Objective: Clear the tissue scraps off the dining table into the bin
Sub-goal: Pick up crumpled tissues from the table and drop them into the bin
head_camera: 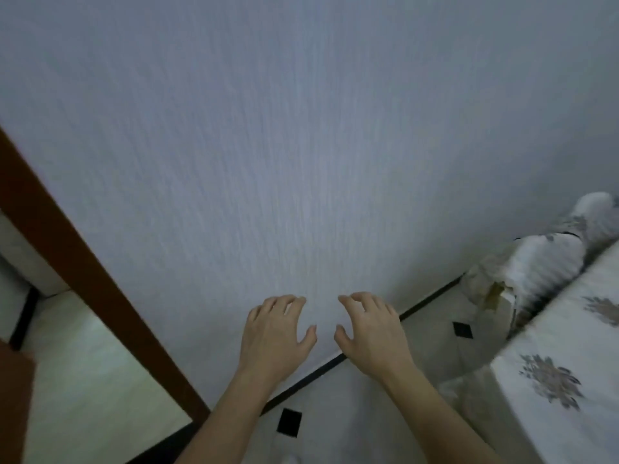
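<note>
My left hand (276, 333) and my right hand (370, 333) are held out side by side in front of a pale textured wall (301, 145). Their fingers are loosely curled and neither holds anything. At the right edge is the corner of the dining table (562, 356) under a white cloth with grey flower prints. No tissue scraps and no bin are in view.
A brown wooden door frame (83, 272) runs diagonally at the left. The floor (335, 413) has light tiles with small black diamonds and a dark skirting line. A chair with a white patterned cover (536, 262) stands behind the table at right.
</note>
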The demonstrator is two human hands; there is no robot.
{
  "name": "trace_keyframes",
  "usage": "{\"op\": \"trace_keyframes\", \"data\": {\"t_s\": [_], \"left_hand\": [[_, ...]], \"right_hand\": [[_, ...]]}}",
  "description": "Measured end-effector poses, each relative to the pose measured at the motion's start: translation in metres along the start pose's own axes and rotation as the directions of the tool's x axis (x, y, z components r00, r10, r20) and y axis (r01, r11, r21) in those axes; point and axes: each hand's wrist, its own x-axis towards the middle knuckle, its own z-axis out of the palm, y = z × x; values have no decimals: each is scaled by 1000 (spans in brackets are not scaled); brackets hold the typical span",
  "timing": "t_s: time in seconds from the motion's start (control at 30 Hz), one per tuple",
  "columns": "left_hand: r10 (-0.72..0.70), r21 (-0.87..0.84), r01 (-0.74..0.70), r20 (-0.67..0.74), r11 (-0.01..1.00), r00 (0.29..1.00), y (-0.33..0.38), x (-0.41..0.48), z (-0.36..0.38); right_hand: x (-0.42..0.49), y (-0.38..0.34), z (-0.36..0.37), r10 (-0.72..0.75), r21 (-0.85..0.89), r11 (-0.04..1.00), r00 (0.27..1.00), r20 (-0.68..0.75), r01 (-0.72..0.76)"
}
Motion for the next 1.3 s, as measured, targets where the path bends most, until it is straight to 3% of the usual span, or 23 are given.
{"op": "trace_keyframes", "data": {"t_s": [0.27, 0.67, 1.0, 1.3], "left_hand": [[265, -129, -259, 35, 957, 964, 25, 165, 72], [609, -298, -582, 0, 757, 793, 93, 355, 140], [695, -345, -645, 34, 682, 718, 175, 455, 205], [738, -312, -693, 41, 650, 674, 309, 584, 273]], "right_hand": [[95, 88, 12, 241, -152, 956, 968, -73, -250], [197, 179, -3, 570, -255, 747, 789, -227, -613], [230, 295, -1, 671, -278, 623, 682, -289, -731], [275, 474, -28, 718, -234, 582, 628, -301, -778]]}}
